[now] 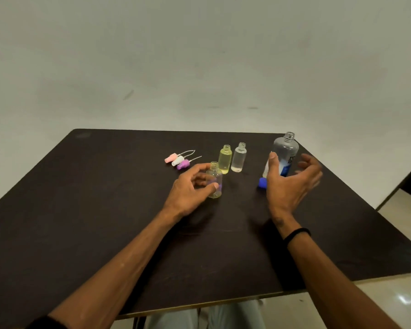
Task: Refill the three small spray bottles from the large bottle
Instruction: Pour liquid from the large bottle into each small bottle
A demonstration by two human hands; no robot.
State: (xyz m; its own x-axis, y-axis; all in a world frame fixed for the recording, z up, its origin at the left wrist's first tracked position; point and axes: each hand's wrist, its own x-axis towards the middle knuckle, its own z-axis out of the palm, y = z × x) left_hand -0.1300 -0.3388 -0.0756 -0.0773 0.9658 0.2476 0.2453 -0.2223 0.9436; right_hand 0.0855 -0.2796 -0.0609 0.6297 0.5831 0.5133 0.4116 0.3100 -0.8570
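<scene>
Forearms low in frame over table [81, 210]. Left hand [190, 186] curled round clear small bottle [215, 181], centre frame. Right hand [292, 184] spread, just short of uncapped large bottle [282, 155], centre right. Looked like pre-pour: next needs a grip, lift, tilt over that neck.

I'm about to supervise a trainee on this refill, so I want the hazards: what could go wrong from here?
1. The large bottle stands uncapped near the table's far right edge; the open right hand reaching for it could tip it.
2. The left hand holds only one small bottle; the yellow bottle and clear bottle stand open and unsteadied close behind.
3. The narrow necks may cause spills when pouring.
</scene>
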